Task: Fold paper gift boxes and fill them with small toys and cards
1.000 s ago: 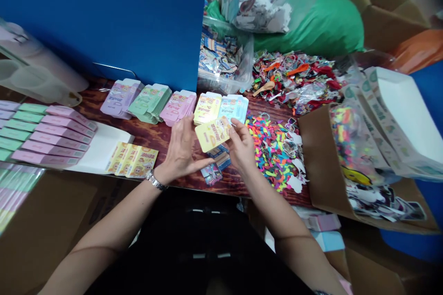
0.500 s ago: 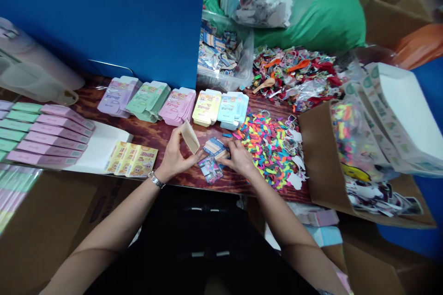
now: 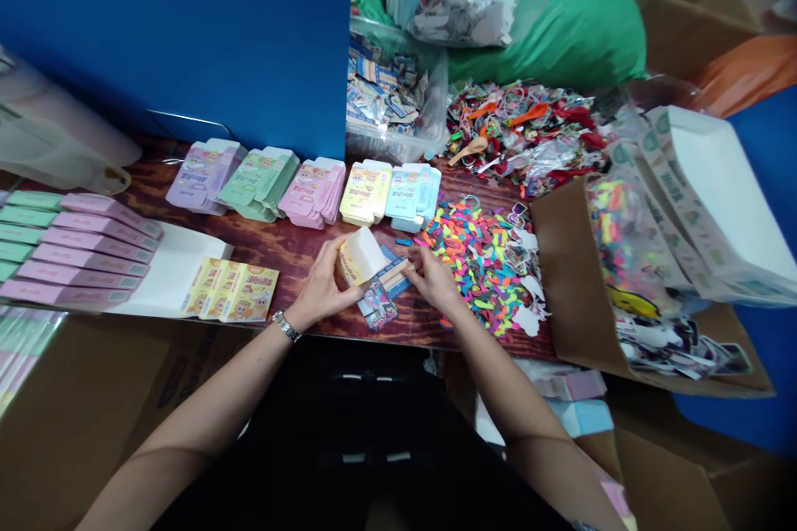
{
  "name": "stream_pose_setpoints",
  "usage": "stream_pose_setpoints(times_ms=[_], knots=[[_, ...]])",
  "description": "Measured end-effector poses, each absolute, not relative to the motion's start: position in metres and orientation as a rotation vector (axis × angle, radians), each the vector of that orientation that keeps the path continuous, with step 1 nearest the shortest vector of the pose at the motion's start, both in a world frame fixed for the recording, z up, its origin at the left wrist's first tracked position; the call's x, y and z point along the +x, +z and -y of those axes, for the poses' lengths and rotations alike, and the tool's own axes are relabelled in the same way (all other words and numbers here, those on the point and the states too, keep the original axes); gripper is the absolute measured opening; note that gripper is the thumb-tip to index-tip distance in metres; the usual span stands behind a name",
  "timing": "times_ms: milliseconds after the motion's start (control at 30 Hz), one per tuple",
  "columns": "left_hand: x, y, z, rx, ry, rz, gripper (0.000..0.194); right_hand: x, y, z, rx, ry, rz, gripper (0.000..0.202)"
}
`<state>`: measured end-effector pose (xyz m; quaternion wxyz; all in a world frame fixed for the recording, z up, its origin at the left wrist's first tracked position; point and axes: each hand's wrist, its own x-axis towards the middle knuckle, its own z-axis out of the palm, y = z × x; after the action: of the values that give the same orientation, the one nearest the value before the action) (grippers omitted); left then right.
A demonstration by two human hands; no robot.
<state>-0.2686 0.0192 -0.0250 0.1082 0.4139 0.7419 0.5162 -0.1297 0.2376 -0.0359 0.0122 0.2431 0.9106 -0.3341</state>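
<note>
My left hand (image 3: pixel 319 289) is closed round a small yellow carton (image 3: pixel 364 255), tilted so its open end faces right and up. Between the fingertips of my right hand (image 3: pixel 434 282) is a blue-and-beige card (image 3: pixel 392 272), its left end close to the carton's mouth. Whether it touches the carton I cannot tell. Under my hands a colourful picture card (image 3: pixel 377 309) lies on the table, with another blue piece partly hidden beside it. Right of my right hand spreads a heap of small bright rubbery pieces (image 3: pixel 482 261).
Flat carton stacks stand behind, among them a yellow stack (image 3: pixel 366 192) and a blue one (image 3: pixel 413 195). At left are filled yellow boxes (image 3: pixel 249 292) and pink boxes (image 3: pixel 93 249). A cardboard box (image 3: pixel 569 265) bounds the right side; a clear bin (image 3: pixel 429 129) stands at the back.
My left hand has turned the carton, so its opening now faces the right hand. The right hand has lifted the blue-and-beige card and brought it near that opening.
</note>
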Motion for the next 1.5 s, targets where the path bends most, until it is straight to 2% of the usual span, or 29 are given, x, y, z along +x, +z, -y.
stream_pose_setpoints(times_ms=[67, 167, 267, 400, 533, 600, 667, 833, 900, 967, 1033, 1100, 1167, 1333, 1400, 1500], knots=[[-0.27, -0.027, -0.018, 1.196, 1.486, -2.252, 0.074, -0.127, -0.023, -0.243, 0.692, -1.328, -2.859, 0.028], [-0.272, -0.029, -0.016, 1.176, 1.388, -2.438, 0.071, -0.125, 0.005, -0.244, 0.801, -1.813, -2.99, 0.027], [-0.27, -0.028, -0.019, 1.214, 1.271, -2.552, 0.067, -0.128, 0.027, -0.234, 1.042, -2.0, -3.237, 0.025], [-0.26, -0.025, -0.031, 1.34, 1.239, -2.491, 0.063, -0.137, 0.027, -0.209, 0.673, -1.703, -3.414, 0.014], [-0.25, -0.028, -0.043, 1.414, 1.222, -2.468, 0.061, -0.139, 0.016, -0.193, 0.285, -1.234, -3.5, 0.017], [-0.248, -0.031, -0.046, 1.418, 1.214, -2.459, 0.062, -0.136, 0.014, -0.2, 0.178, -1.178, -3.471, 0.018], [-0.249, -0.033, -0.046, 1.396, 1.207, -2.436, 0.065, -0.133, 0.013, -0.222, 0.324, -1.252, -3.407, 0.023], [-0.252, -0.031, -0.044, 1.309, 1.206, -2.407, 0.067, -0.12, -0.004, -0.332, 1.358, -1.222, -3.203, 0.038], [-0.253, -0.03, -0.043, 1.291, 1.235, -2.387, 0.068, -0.107, -0.01, -0.377, 1.658, -1.091, -3.055, 0.039], [-0.253, -0.031, -0.044, 1.277, 1.252, -2.373, 0.069, -0.089, -0.011, -0.41, 1.838, -0.785, -2.97, 0.038], [-0.253, -0.032, -0.045, 1.26, 1.247, -2.368, 0.071, -0.071, -0.006, -0.428, 1.816, -0.432, -2.867, 0.037], [-0.253, -0.034, -0.048, 1.256, 1.233, -2.366, 0.072, -0.055, -0.002, -0.433, 1.685, -0.24, -2.75, 0.033], [-0.251, -0.035, -0.053, 1.282, 1.228, -2.354, 0.071, -0.045, -0.002, -0.428, 1.572, -0.202, -2.675, 0.031], [-0.245, -0.035, -0.064, 1.348, 1.218, -2.299, 0.07, -0.036, -0.016, -0.408, 1.519, -0.12, -2.569, 0.049], [-0.244, -0.035, -0.065, 1.354, 1.213, -2.285, 0.071, -0.034, -0.018, -0.405, 1.516, -0.07, -2.56, 0.045], [-0.244, -0.034, -0.066, 1.35, 1.191, -2.288, 0.071, -0.033, -0.012, -0.405, 1.493, -0.056, -2.652, 0.026]])
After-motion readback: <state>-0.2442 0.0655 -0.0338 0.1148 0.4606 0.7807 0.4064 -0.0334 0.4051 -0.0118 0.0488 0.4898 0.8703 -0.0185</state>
